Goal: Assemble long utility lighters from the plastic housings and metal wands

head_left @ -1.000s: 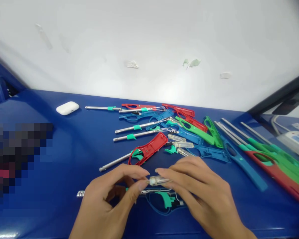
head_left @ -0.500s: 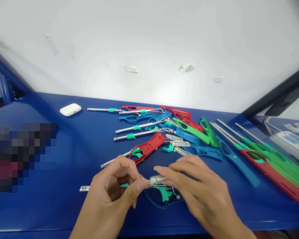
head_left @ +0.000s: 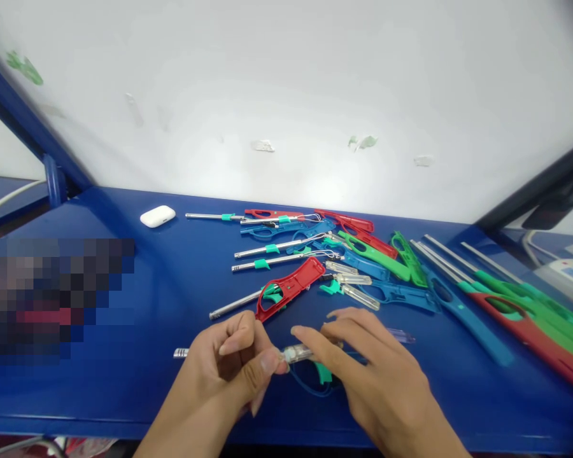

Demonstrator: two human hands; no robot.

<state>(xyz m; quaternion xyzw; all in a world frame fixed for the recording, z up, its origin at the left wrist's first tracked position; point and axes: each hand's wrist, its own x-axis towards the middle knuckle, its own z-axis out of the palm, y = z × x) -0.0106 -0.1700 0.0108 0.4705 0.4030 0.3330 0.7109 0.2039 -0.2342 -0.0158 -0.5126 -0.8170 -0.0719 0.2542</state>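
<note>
Between my two hands is a clear lighter fuel tank (head_left: 297,353), lying roughly level with its whitish valve end to the left. My left hand (head_left: 241,362) is closed, thumb and fingertips pinching at that valve end; any small part there is hidden. My right hand (head_left: 377,375) grips the tank's body from the right, its fingers covering the far end. Beneath the hands lies a blue lighter shell half (head_left: 310,387) with a green trigger (head_left: 323,374). A metal lighter tube (head_left: 181,353) pokes out left of my left hand. Just beyond is a red shell half (head_left: 293,286).
Metal tubes with green triggers (head_left: 262,263), loose clear tanks (head_left: 360,296) and blue shell halves (head_left: 401,294) lie farther back. Several long lighters (head_left: 530,324) rest at the right. A white earbud case (head_left: 157,216) sits back left. A white wall (head_left: 291,83) closes off the table's rear.
The view has shifted left, so things on the table appear farther right. Both hands stay on the clear tank. A purplish clear piece now shows beyond my right hand.
</note>
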